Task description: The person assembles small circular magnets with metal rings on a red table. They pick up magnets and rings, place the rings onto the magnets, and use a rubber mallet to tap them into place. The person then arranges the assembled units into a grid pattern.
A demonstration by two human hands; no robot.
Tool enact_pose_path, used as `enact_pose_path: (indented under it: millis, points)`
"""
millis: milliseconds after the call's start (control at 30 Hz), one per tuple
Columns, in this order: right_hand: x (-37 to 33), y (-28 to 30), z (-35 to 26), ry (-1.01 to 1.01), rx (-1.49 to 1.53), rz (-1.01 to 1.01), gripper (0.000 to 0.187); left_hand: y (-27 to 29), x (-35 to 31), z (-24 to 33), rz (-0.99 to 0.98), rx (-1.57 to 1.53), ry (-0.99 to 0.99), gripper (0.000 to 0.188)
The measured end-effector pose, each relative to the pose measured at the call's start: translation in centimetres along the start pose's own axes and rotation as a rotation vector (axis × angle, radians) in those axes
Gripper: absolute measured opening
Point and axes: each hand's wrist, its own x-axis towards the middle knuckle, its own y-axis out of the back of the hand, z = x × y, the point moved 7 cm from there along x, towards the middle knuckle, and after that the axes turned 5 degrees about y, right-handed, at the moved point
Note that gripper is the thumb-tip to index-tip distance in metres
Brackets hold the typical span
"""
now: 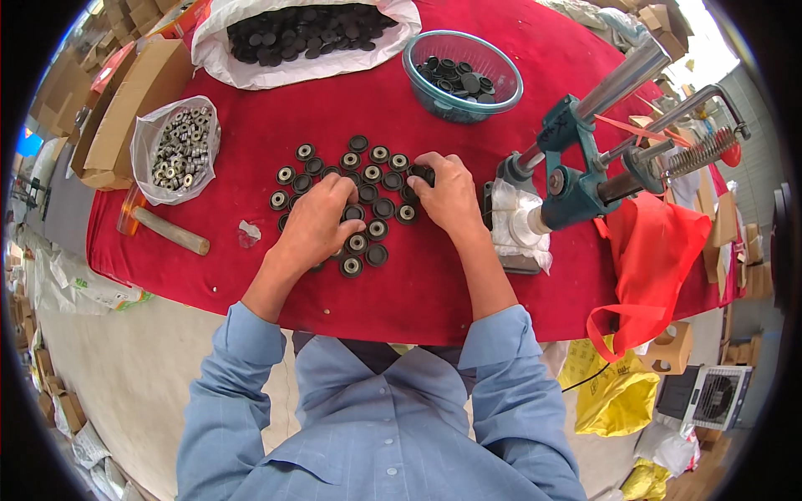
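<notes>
A cluster of black round caps lies on the red cloth in front of me, some with a metal bearing (351,266) in the centre. Over the cluster's left side, my left hand (319,219) curls its fingers, with a black cap (353,213) between thumb and forefinger. My right hand (448,196), at the right edge of the cluster, pinches another black cap (423,174) between thumb and fingers. Several plain black caps (383,207) lie among those with metal centres. My left palm hides part of the group.
A green hand press (576,179) stands to the right, beside a red bag (656,259). At the back are a white sack of black discs (301,37) and a clear basin (464,104) of black caps. On the left lie a bag of metal bearings (180,150) and a hammer (171,231).
</notes>
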Motion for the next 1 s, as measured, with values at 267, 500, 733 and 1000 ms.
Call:
enact_pose_path:
  millis: [267,500,733,1000]
  points:
    - [-0.4,1.8,-0.9,-0.05,0.205,-0.028,0.024,0.7,0.7,-0.2,0.044,-0.205,0.062,0.034]
    - [-1.8,0.1,-1.3,0.112,0.073,-0.197,0.026,-1.1,1.8,-0.5,0.097,0.022,0.018,0.035]
    - [-2.5,0.3,-2.3,0.127,0.011,-0.169,0.033,-0.8,1.9,1.2,0.088,-0.025,0.004,0.036]
    - [-1.4,0.6,-1.3,0.16,0.241,-0.079,0.025,0.0,2.7,0.7,0.089,-0.256,0.064,0.028]
